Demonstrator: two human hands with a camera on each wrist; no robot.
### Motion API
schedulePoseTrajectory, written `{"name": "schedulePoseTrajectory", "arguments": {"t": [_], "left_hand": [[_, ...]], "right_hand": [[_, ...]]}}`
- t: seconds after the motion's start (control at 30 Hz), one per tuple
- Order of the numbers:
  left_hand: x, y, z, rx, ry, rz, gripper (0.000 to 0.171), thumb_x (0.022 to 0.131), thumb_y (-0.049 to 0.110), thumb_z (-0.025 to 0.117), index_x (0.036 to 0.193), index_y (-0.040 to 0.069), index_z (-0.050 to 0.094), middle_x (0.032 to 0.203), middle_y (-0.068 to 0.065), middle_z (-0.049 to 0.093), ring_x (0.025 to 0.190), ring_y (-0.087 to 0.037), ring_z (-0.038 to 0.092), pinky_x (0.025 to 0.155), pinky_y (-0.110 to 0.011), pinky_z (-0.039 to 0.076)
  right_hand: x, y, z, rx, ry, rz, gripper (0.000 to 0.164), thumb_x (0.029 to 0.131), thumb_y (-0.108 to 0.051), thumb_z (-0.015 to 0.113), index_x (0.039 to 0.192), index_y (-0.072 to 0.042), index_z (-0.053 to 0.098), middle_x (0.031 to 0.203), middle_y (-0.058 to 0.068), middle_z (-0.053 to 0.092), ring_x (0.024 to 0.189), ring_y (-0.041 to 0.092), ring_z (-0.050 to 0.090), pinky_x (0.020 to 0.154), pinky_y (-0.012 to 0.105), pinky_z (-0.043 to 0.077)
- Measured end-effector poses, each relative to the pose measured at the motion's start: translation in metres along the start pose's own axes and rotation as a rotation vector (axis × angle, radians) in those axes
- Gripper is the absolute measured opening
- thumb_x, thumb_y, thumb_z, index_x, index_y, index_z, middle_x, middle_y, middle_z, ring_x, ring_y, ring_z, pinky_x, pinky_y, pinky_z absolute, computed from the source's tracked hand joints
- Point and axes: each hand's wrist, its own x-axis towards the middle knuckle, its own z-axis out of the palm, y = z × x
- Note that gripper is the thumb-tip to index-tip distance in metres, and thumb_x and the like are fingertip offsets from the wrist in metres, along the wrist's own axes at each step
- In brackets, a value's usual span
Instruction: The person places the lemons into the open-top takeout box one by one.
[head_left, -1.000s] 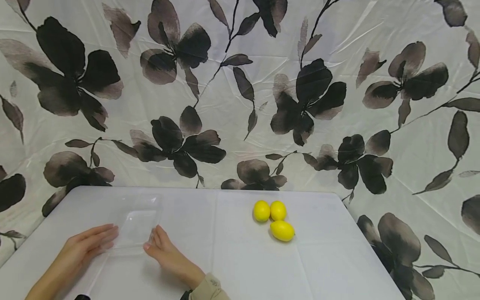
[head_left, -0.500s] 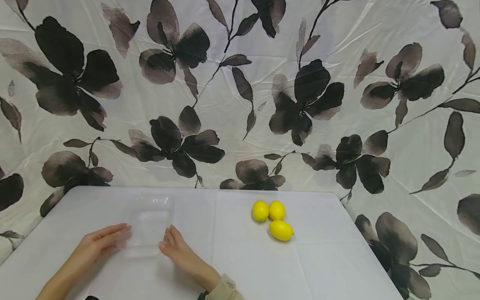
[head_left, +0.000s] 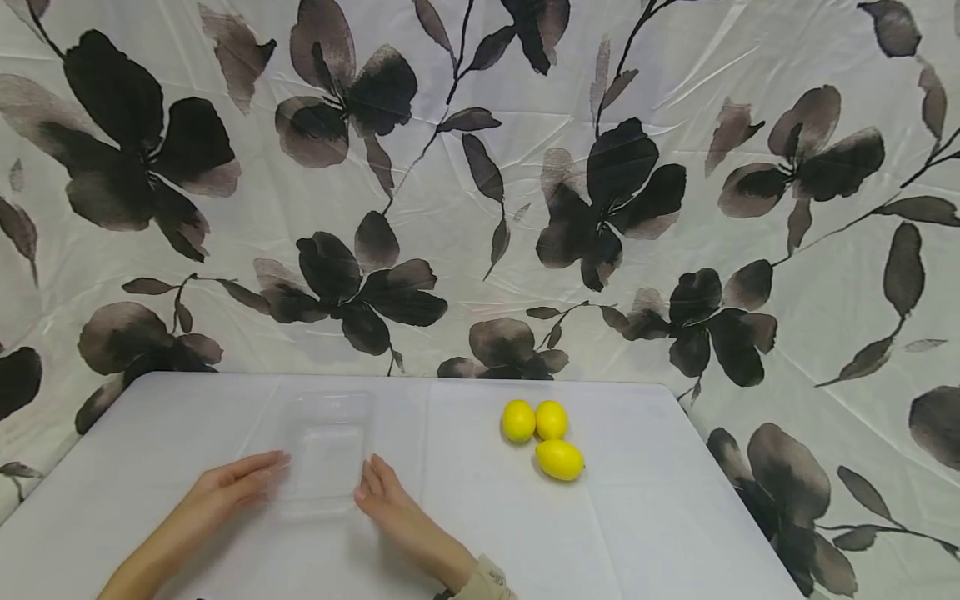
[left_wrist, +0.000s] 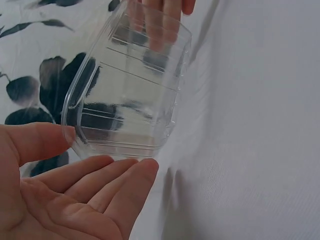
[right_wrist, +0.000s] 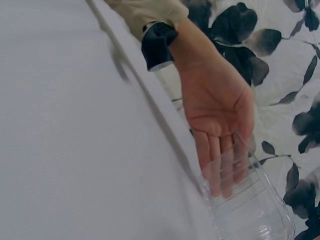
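- Nearest, a tan sleeve (head_left: 489,581) behind the right wrist.
- Next, the left hand (head_left: 227,492), at the left side of a clear plastic box (head_left: 330,462): fingers straight rather than wrapped round, laid along the outer wall, thumb up at the rim.
- Opposite, the right hand (head_left: 405,515): fingers likewise extended against the box's right wall, visible through the plastic in the left wrist view.
- Pressed from both sides, probably to keep the light box level and spread the push over thin, bendy walls.
- Box between the hands, left of the table's middle; apparently just off the surface, though contact underneath is hard to make out.
- Open side apparently facing up; long axis, allowing for the slanted view, seemingly running near to far, with the longer sides toward the palms, perhaps the steadier place for support.
- Farther right, well apart from the box, a front lemon (head_left: 559,460), lying sideways, tip pointing right.
- Just behind, a left lemon (head_left: 518,421) and a right lemon (head_left: 551,419), side by side; grouped there perhaps to leave room for both hands.
- Underneath, a white table (head_left: 645,533); beyond, a flowered curtain (head_left: 480,187).
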Motion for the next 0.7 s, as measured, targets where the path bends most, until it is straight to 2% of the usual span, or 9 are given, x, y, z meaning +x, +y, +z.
{"name": "schedulePoseTrajectory", "arguments": {"t": [0.07,0.13,0.2,0.27,0.33,0.43,0.5,0.63,0.7], "left_hand": [[0.001,0.002,0.005,0.011,-0.023,-0.022,0.056,0.105,0.019,0.05,0.145,-0.016,0.035,0.14,-0.009,0.057,0.108,0.011,0.055,0.085,-0.017,0.053],[0.001,0.004,0.01,0.047,-0.05,-0.042,0.058,0.104,0.023,0.051,0.147,-0.012,0.034,0.148,-0.022,0.045,0.11,0.014,0.05,0.086,-0.016,0.05],[0.001,0.006,0.015,0.105,-0.072,-0.045,0.06,0.104,0.026,0.051,0.15,-0.008,0.033,0.153,-0.026,0.036,0.113,0.018,0.042,0.089,-0.015,0.046],[0.001,0.008,0.019,0.147,-0.092,-0.05,0.062,0.103,0.027,0.051,0.152,-0.004,0.031,0.155,-0.026,0.032,0.128,0.004,0.04,0.093,-0.019,0.044],[0.001,0.009,0.022,0.164,-0.117,-0.059,0.064,0.103,0.028,0.051,0.154,-0.003,0.027,0.156,-0.026,0.03,0.139,-0.01,0.032,0.095,-0.019,0.041],[0.003,0.009,0.029,0.139,-0.153,-0.063,0.067,0.103,0.027,0.05,0.155,-0.004,0.02,0.157,-0.028,0.026,0.143,-0.036,0.024,0.095,-0.017,0.04],[0.004,0.008,0.034,0.112,-0.164,-0.036,0.068,0.103,0.024,0.05,0.155,-0.005,0.018,0.156,-0.029,0.025,0.142,-0.035,0.023,0.093,-0.011,0.038],[0.007,0.009,0.044,0.062,-0.187,0.01,0.068,0.103,0.022,0.05,0.155,-0.006,0.017,0.156,-0.032,0.023,0.143,-0.041,0.019,0.094,-0.009,0.036],[0.01,0.01,0.049,0.035,-0.199,0.011,0.068,0.103,0.021,0.05,0.155,-0.006,0.015,0.156,-0.033,0.021,0.144,-0.045,0.015,0.094,-0.009,0.035]], "right_hand": [[-0.004,0.003,-0.004,0.007,0.004,0.0,0.08,0.104,-0.046,0.043,0.158,-0.003,0.003,0.164,0.015,0.014,0.149,0.026,0.02,0.121,0.046,0.018],[-0.007,0.005,-0.008,0.009,0.011,-0.002,0.08,0.104,-0.045,0.044,0.158,-0.002,0.003,0.164,0.016,0.013,0.149,0.027,0.02,0.121,0.046,0.018],[-0.01,0.007,-0.012,0.009,0.018,-0.005,0.08,0.104,-0.043,0.044,0.158,-0.002,0.003,0.164,0.017,0.013,0.149,0.028,0.02,0.12,0.047,0.018],[-0.013,0.007,-0.014,0.01,0.02,-0.007,0.08,0.103,-0.043,0.044,0.158,-0.001,0.002,0.164,0.019,0.012,0.149,0.03,0.02,0.12,0.048,0.017],[-0.015,0.008,-0.017,0.008,0.022,-0.012,0.081,0.103,-0.043,0.044,0.157,0.0,0.001,0.164,0.02,0.011,0.149,0.031,0.019,0.12,0.049,0.017],[-0.019,0.009,-0.023,0.004,0.024,-0.007,0.083,0.103,-0.046,0.043,0.157,-0.001,-0.001,0.164,0.021,0.009,0.15,0.032,0.017,0.12,0.05,0.016],[-0.021,0.009,-0.026,0.0,0.032,-0.007,0.084,0.103,-0.047,0.043,0.157,-0.001,-0.001,0.164,0.021,0.009,0.15,0.032,0.016,0.12,0.051,0.015],[-0.028,0.011,-0.033,0.018,0.063,-0.011,0.084,0.103,-0.046,0.045,0.157,0.0,0.001,0.163,0.023,0.009,0.15,0.035,0.014,0.119,0.054,0.015],[-0.031,0.012,-0.036,0.031,0.08,-0.01,0.084,0.102,-0.045,0.045,0.157,0.0,0.001,0.163,0.024,0.01,0.15,0.036,0.013,0.119,0.055,0.015]]}}
